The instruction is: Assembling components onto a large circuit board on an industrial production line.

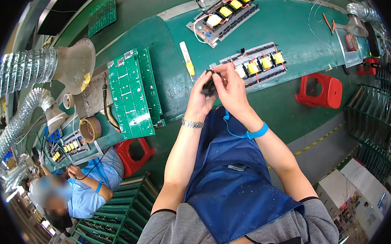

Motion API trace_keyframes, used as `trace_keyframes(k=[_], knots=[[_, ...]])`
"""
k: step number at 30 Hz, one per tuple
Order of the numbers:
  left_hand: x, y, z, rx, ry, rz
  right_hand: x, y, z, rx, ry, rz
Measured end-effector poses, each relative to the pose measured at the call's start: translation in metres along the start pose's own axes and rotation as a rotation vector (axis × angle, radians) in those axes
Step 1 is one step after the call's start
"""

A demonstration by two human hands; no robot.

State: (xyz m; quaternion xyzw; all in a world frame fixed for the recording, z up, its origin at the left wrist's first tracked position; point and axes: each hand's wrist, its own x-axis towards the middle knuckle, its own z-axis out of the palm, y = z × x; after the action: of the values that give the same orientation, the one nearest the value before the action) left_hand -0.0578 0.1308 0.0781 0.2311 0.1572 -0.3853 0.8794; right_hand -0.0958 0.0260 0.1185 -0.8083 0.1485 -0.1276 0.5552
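A small dark part (209, 87) is gripped by both hands above the table (171, 46), close to its near edge. It is cradled in the curled left hand (197, 96) and pinched between the thumb and fingers of the right hand (232, 87); its exact shape is hidden by them. It is presumably steadied by one hand so that finer handling can be done by the other, and raised for a closer view. A coil board (264, 66) is laid along the near edge, just right of the hands, likely for easy reach. A second board (230, 18) is set back by the far edge, perhaps to leave working room. A white-and-yellow tool (186, 58) is seen beyond the left hand, while green boards (130, 99) are laid overlapping farther left.
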Motion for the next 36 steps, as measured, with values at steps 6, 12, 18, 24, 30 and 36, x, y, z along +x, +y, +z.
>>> trace_keyframes(k=[6,12,18,24,30,36], knots=[[0.03,0.009,-0.027,-0.064,0.128,0.066,0.015,0.014,0.02,-0.153,-0.032,-0.278],[0.058,0.005,-0.041,-0.169,0.155,0.155,0.045,0.033,0.017,-0.168,-0.107,-0.315],[0.08,0.014,-0.049,-0.333,0.12,0.006,0.079,0.055,-0.002,-0.042,-0.118,-0.287],[0.082,0.016,-0.049,-0.558,-0.005,0.073,0.103,0.06,-0.143,0.092,-0.116,0.179],[0.084,0.012,-0.051,-0.545,-0.017,0.099,0.146,0.109,-0.236,-0.269,-0.218,0.195],[0.08,0.004,-0.05,-0.509,-0.019,0.099,0.172,0.118,-0.222,-0.418,-0.454,0.077]])
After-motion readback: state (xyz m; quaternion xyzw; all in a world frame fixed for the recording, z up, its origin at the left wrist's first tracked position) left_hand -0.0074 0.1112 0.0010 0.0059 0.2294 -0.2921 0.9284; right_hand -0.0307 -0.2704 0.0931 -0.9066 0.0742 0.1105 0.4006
